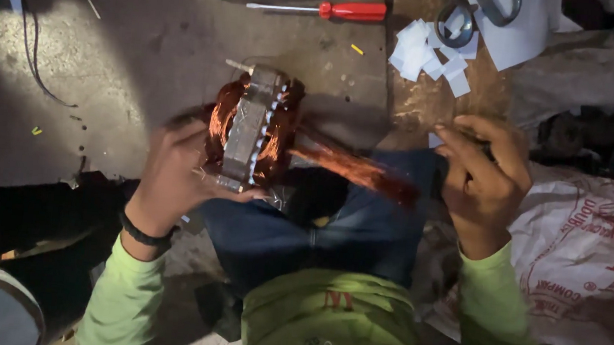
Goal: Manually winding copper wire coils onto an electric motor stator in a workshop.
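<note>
Nearest to me are the lime-green long sleeves and dark blue trousers of the seated person whose view I share. Just beyond, my left hand cups a grey laminated steel motor stator wound with bright copper coils, gripping it from below and the left side; it sits above the lap, left of centre. From the stator a blurred bundle of copper wire strands runs right toward my right hand, which is clenched around its far end. At right lies a white printed woven sack. Farther off, on the concrete floor, are a red-handled screwdriver, small white paper slips and grey-handled scissors. Risk, in my judgement: a hard or skewed pull could snap strands or scrape their enamel on the slot edges, or wrench the stator from the cupping hand.
</note>
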